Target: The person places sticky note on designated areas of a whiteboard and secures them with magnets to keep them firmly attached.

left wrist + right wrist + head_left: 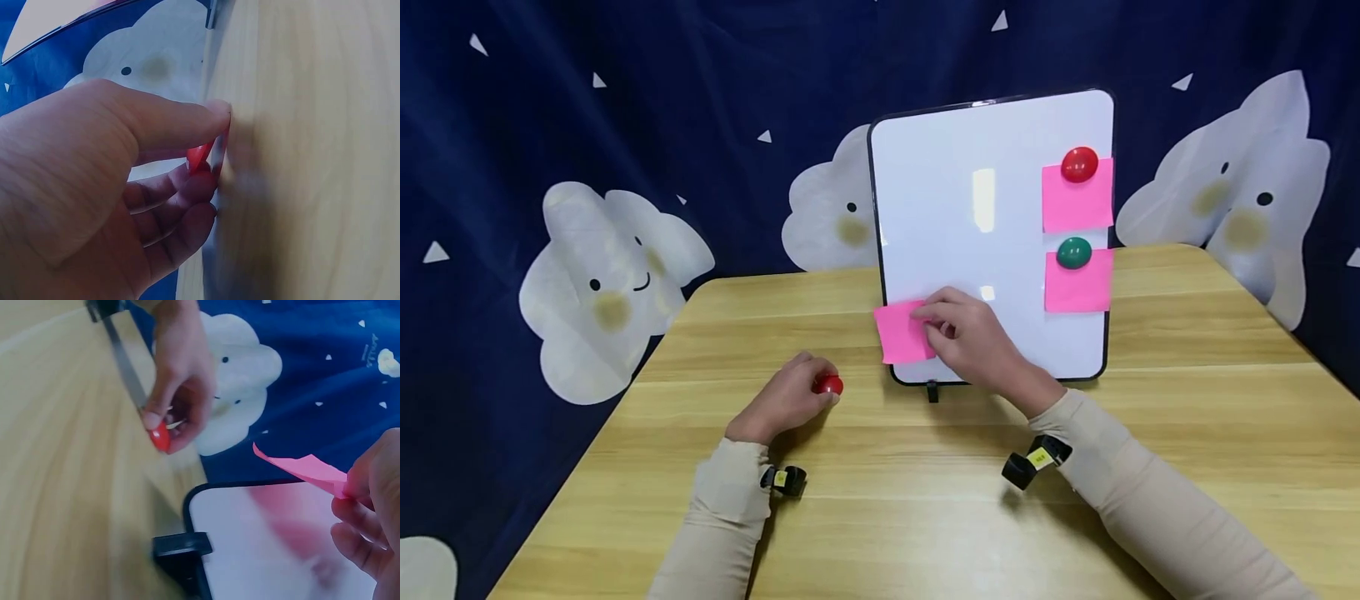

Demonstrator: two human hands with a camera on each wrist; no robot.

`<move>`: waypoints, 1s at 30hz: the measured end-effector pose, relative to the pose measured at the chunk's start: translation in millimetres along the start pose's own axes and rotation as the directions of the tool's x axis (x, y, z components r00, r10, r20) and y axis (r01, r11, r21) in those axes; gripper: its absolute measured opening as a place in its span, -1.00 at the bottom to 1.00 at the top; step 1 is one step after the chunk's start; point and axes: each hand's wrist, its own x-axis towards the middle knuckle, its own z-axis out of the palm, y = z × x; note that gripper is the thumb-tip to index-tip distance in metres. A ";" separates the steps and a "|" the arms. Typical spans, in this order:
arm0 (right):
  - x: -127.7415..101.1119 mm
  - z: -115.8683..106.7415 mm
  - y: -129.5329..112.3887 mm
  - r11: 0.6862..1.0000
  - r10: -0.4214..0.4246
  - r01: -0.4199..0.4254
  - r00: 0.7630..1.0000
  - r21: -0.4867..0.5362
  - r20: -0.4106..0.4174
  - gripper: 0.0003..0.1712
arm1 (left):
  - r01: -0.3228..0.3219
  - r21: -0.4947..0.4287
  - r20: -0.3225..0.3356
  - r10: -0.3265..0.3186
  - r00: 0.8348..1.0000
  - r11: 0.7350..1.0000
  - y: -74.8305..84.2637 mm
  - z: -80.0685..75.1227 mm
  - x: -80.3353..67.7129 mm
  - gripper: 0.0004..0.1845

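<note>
Between the curled fingers of the left hand (786, 400) sits a small round red magnet (829, 385), low on the near-left part of the wooden table (1187, 433). Just right of it, the right hand (973, 337) pinches a square pink paper note (902, 332) against the lower left corner of the upright white magnetic board (970, 217).

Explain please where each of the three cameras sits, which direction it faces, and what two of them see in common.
Head: looks forward and down at the whiteboard on the table; both sleeved arms show.
Left wrist: sits behind the left hand, faces along it to the red magnet against the table.
Right wrist: sits by the right hand, which pinches a pink note over the whiteboard.
Shared: the right wrist and head views both show the left hand gripping the red magnet.
</note>
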 end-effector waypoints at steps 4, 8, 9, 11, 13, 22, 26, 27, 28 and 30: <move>7.9 -0.5 1.3 1.000 -0.003 0.003 0.999 -0.018 -0.037 -0.74 | 0.004 -0.014 0.005 -0.004 1.000 1.000 -0.9 -0.3 -0.6 -0.69; 14.2 -2.9 -0.4 1.000 0.008 -0.010 0.998 -0.027 -0.070 -0.75 | 0.002 -0.031 0.008 -0.002 1.000 1.000 -1.8 -0.2 -0.7 -0.69; 15.6 -4.1 -1.0 0.999 0.010 -0.012 0.997 -0.031 -0.081 -0.75 | 0.001 -0.035 0.008 -0.001 1.000 0.999 -2.2 0.1 -0.3 -0.69; 18.0 -6.7 -1.9 0.999 0.015 -0.019 0.994 -0.041 -0.106 -0.75 | 0.001 -0.038 0.010 -0.001 1.000 0.999 -2.5 0.7 0.5 -0.69; 20.3 -9.4 -2.6 0.998 0.017 -0.024 0.991 -0.052 -0.131 -0.75 | 0.002 -0.041 0.013 -0.002 1.000 0.999 -2.6 1.1 1.1 -0.69; 31.1 -15.6 0.6 0.994 0.023 -0.044 0.977 -0.096 -0.211 -0.72 | 0.011 -0.043 0.002 -0.011 1.000 0.999 -3.1 2.3 0.7 -0.70; 34.6 -16.8 2.9 0.993 0.017 -0.043 0.973 -0.108 -0.230 -0.71 | 0.019 -0.040 0.006 -0.019 1.000 0.999 -2.0 2.1 -0.1 -0.69; 35.5 -17.0 3.3 0.993 0.013 -0.040 0.973 -0.111 -0.231 -0.70 | 0.020 -0.039 0.005 -0.020 1.000 0.999 -1.9 1.8 -0.2 -0.69; 36.2 -17.1 3.6 0.993 0.011 -0.038 0.973 -0.111 -0.230 -0.69 | 0.021 -0.038 0.004 -0.020 1.000 0.999 -1.4 1.5 -0.4 -0.69; 37.6 -17.1 4.2 0.992 0.010 -0.037 0.975 -0.117 -0.223 -0.67 | 0.014 -0.032 -0.001 -0.014 1.000 0.999 -1.1 1.0 -0.6 -0.69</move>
